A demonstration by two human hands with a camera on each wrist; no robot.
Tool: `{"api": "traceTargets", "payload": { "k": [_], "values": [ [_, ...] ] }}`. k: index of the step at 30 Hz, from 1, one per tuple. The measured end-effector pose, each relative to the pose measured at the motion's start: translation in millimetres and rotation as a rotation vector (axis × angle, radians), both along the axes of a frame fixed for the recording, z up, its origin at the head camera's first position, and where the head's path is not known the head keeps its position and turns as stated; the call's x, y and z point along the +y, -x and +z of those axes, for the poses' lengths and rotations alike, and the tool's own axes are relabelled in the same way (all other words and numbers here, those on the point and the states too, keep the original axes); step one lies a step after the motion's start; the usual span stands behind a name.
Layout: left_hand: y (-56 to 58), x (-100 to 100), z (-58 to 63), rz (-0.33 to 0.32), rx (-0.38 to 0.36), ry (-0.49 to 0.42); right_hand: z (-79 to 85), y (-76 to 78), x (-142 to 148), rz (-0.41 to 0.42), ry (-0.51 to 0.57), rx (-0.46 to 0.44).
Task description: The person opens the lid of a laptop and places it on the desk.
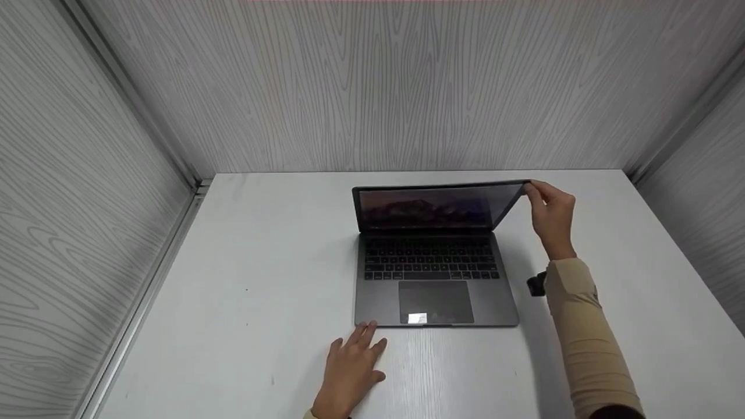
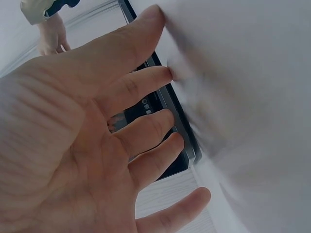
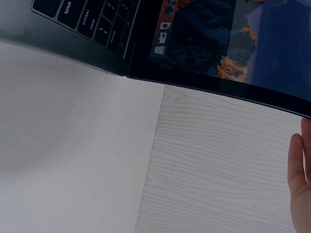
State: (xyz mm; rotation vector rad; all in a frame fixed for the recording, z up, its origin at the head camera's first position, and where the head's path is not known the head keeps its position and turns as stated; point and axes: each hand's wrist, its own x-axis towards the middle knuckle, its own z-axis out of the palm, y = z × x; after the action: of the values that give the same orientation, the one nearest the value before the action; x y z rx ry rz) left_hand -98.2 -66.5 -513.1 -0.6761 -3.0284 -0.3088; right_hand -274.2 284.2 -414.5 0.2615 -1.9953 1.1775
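A grey laptop (image 1: 433, 273) lies on the white table (image 1: 262, 273), its lid (image 1: 436, 206) tilted forward and partly lowered, the screen lit with a dark mountain picture (image 3: 228, 43). My right hand (image 1: 550, 212) pinches the lid's top right corner. Flat on the table lies my left hand (image 1: 352, 366), fingers straight, its fingertips (image 1: 366, 330) at the laptop's front left corner. In the left wrist view the spread fingers (image 2: 146, 97) press the tabletop beside the laptop's edge (image 2: 177, 126). Only the side of the right hand (image 3: 301, 179) shows in the right wrist view.
Wood-grain panel walls (image 1: 372, 87) close the table in at the back and on both sides. A metal rail (image 1: 169, 250) runs along the left edge. A small black device (image 1: 536, 284) sits at my right wrist.
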Motion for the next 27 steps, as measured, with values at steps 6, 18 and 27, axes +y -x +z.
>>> {"api": "traceTargets", "payload": {
  "k": [6,18,27],
  "values": [
    [-0.8,0,0.9,-0.002,0.006,-0.001,-19.3,21.6,15,0.0,0.01,-0.021],
    [-2.9,0,1.7,0.001,0.018,-0.003,-44.7,32.2,23,-0.018,-0.029,-0.116],
    [-5.3,1,1.2,0.001,0.009,0.014,-46.3,37.6,23,0.005,0.038,-0.17]
  ]
}}
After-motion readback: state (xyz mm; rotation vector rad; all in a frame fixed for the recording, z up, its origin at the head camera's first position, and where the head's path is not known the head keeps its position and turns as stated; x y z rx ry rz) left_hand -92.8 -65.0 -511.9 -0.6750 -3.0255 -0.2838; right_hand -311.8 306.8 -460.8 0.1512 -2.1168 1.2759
